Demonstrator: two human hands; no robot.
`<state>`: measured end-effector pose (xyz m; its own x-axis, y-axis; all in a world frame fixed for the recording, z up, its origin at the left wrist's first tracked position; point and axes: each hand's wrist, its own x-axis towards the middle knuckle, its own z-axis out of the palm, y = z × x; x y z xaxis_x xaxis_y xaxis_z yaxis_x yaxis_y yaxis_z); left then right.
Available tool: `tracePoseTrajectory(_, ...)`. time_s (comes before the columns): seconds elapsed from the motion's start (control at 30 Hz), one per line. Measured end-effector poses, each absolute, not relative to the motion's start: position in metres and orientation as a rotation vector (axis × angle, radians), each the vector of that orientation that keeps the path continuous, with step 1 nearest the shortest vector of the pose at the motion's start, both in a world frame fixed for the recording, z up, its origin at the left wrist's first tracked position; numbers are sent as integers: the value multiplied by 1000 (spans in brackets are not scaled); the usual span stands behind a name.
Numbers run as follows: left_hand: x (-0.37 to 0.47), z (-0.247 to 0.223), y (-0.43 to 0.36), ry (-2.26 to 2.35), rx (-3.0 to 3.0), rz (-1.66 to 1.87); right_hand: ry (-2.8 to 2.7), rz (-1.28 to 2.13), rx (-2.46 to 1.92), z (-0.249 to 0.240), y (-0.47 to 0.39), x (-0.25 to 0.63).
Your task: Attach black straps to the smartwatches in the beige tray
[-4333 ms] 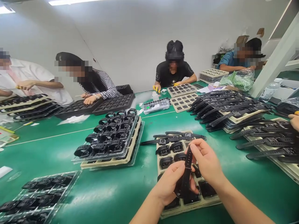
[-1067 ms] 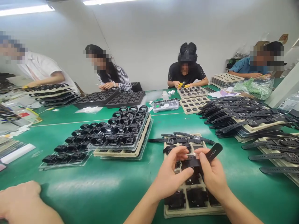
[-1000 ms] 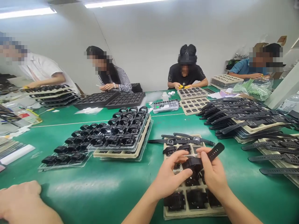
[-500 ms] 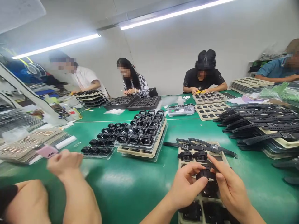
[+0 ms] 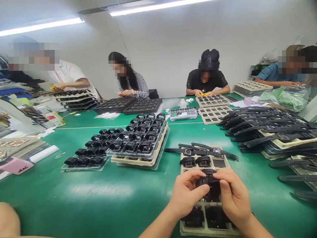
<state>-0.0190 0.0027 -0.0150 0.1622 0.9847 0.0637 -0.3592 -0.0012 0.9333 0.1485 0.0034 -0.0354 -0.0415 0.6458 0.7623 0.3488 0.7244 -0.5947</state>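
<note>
the person's left hand (image 5: 187, 193) and right hand (image 5: 232, 195) are both pinched onto one black smartwatch (image 5: 207, 181), its strap curled into a loop. the watch sits right between the two sets of fingertips, held just above a beige compartment tray (image 5: 224, 164) on the green table (image 5: 119, 195). more looped watches (image 5: 195, 161) sit in the tray's far row.

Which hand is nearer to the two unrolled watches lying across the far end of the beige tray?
Right. The right hand sits just below the unrolled watches, near their right end; the left hand is lower and further left. Both hold a black watch.
</note>
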Motion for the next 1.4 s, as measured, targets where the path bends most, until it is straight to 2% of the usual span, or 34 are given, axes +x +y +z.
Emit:
tracePoseTrajectory(0.33, -26, -14, 6, 964, 1160, 1233, -1865, 545, -804, -24, 9, 158)
tracePoseTrajectory(0.53, -29, -8, 9, 884, 985, 1248, -1707, 529, -944, -29, 9, 158)
tracePoseTrajectory(0.8, -27, -7, 9, 852, 1013, 1255, -1718, 622, -840, -26, 13, 159)
tracePoseTrajectory(1.1, -27, -6, 8, 845, 996, 1234, -1744, 546, -777, -17, 17, 166)
tracePoseTrajectory(1.4, -28, -9, 9, 910, 1019, 1231, -1688, 598, -769, -37, 13, 155)
